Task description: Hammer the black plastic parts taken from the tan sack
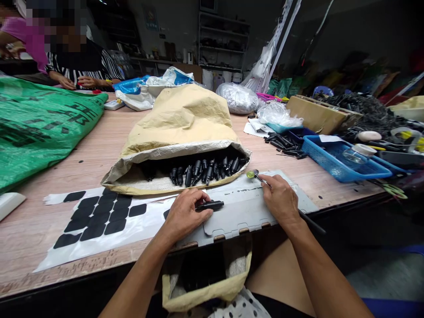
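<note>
My left hand (pixel 185 211) rests at the left part of a grey board (pixel 236 216), its thumb and fingers closed on a black tube-shaped part (pixel 213 205) that lies sideways. In my right hand (pixel 281 199) is a small hammer with a yellow-green face (pixel 251 174), a metal neck and a black handle (pixel 312 221) sticking out behind the wrist. Just beyond my hands, a tan woven sack (pixel 185 115) lies with its mouth towards me. Several similar black parts (pixel 208 171) show inside it.
A white sheet with black rounded squares (pixel 94 216) lies left of the board. A green bag (pixel 43 128) fills the far left. Blue baskets (pixel 344 174) and loose black parts (pixel 281 142) stand right. Another open sack (pixel 212 293) is at my lap. Two people sit across at back left.
</note>
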`<state>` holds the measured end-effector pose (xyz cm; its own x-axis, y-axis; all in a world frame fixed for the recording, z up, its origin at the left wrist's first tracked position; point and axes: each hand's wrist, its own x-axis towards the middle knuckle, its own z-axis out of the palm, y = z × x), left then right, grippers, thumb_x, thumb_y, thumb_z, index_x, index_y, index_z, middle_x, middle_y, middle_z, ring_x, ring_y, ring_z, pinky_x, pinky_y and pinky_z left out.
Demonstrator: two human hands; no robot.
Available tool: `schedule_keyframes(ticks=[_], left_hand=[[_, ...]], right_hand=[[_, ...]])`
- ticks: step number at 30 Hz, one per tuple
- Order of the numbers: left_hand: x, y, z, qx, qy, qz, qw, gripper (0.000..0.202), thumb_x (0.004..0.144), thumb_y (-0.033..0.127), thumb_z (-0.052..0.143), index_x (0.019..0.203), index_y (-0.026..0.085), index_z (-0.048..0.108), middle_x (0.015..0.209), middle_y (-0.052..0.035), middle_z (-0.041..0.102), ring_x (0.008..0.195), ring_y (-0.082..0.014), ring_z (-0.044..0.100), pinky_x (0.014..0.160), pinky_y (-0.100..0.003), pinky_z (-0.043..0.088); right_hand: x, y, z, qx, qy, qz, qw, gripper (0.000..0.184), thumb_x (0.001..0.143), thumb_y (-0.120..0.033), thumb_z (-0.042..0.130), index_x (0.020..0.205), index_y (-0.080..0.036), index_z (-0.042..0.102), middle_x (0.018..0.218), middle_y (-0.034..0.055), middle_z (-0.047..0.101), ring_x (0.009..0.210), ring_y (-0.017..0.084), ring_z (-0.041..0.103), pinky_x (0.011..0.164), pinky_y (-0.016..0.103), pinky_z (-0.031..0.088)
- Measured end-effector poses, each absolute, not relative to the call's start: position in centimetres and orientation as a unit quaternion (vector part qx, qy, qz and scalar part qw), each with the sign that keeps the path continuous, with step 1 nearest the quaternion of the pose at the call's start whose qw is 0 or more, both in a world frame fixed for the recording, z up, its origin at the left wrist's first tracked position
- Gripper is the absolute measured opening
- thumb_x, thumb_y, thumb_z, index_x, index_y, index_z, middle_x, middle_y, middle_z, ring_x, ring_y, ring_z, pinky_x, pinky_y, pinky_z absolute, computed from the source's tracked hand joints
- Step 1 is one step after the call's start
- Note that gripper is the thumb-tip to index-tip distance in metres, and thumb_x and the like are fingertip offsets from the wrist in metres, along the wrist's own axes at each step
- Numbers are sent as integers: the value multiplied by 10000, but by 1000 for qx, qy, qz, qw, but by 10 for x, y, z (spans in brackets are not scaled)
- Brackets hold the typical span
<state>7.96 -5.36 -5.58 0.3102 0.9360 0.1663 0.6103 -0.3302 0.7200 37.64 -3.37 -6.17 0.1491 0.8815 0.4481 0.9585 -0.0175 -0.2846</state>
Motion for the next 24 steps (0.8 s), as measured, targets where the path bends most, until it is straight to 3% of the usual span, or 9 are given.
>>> schedule_keyframes(ticks=[4, 9, 19, 24], left_hand=[[79, -52, -55, 771, 501, 282, 275, 146, 890, 368, 675, 937, 234, 707, 909, -13, 665, 906, -221, 562, 806, -341, 406], [80, -51, -52, 780, 500, 268, 265, 441, 1050, 438, 369, 744, 212, 592, 819, -21, 601, 847, -207, 538, 790, -341, 406], [79, -50, -55, 752, 517, 293, 285, 515, 1064, 478, 302, 760, 216, 626, 828, -35, 629, 866, -222, 573, 811, -345, 438], [78, -67, -38, 755, 499, 312, 289, 471, 1058, 463, 321, 728, 217, 551, 796, -28, 591, 811, -208, 559, 768, -332, 436]], right_hand=[[376, -33, -73, -703, -655, -120, 251, 347, 930, -197, 513, 1194, -246, 734, 949, 69, 660, 899, 218, 550, 767, 326, 365], [375, -35, -75, -696, -659, -132, 250, 352, 933, -180, 509, 1207, -245, 720, 953, 67, 653, 893, 214, 531, 777, 325, 352], [376, -35, -77, -697, -659, -144, 244, 343, 936, -184, 523, 1215, -253, 709, 964, 66, 645, 886, 210, 511, 755, 327, 336], [374, -35, -75, -700, -657, -143, 241, 342, 936, -185, 519, 1212, -247, 712, 954, 71, 647, 879, 214, 517, 749, 325, 332]])
